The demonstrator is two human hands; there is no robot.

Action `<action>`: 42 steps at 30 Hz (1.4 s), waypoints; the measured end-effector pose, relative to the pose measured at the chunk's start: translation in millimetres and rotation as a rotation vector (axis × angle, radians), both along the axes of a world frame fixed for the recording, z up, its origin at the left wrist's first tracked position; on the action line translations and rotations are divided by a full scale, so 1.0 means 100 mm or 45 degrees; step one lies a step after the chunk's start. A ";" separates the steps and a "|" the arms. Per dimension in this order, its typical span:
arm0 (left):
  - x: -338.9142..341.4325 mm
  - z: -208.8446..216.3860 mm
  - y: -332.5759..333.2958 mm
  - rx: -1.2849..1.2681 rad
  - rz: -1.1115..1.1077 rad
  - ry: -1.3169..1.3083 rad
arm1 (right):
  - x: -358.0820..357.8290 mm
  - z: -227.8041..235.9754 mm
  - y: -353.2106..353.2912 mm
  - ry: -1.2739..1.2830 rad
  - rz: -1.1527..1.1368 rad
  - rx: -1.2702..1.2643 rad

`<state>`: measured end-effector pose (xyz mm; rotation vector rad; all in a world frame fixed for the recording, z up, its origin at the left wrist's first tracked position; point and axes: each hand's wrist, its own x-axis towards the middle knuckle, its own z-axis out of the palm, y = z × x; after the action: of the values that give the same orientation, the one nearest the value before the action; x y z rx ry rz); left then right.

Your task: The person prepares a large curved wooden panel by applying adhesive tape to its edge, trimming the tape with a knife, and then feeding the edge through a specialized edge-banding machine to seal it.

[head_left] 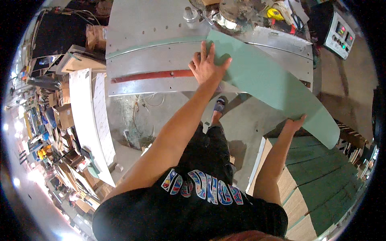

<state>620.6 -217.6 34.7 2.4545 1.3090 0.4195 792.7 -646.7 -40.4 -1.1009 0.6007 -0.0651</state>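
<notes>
We observe a long green panel lying slantwise, its far end on the metal counter. Our left hand presses flat on that end, fingers spread wide. Our right hand grips the panel's near edge, above a stack of green boards.

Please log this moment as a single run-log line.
left hand: flat on green board | right hand: gripping board's near edge | board: far end on metal table, rest overhanging floor
</notes>
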 end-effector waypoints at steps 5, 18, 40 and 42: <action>0.25 -0.02 -0.16 0.063 0.078 -0.073 | -0.05 0.15 -0.04 0.002 -0.031 -0.191; 0.21 -0.07 -0.10 0.149 0.237 -0.121 | 0.15 -0.52 -0.49 -0.078 0.104 0.007; -0.28 -0.02 1.22 0.019 0.354 -0.037 | -0.85 0.89 2.42 -1.286 1.609 -2.183; -0.31 -0.04 1.31 0.065 0.347 -0.018 | -0.82 0.85 2.50 -1.354 1.671 -2.176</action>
<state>589.1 -86.7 30.2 2.3138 1.6524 0.5418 710.7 -396.5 44.8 -2.5493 -1.5385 0.0068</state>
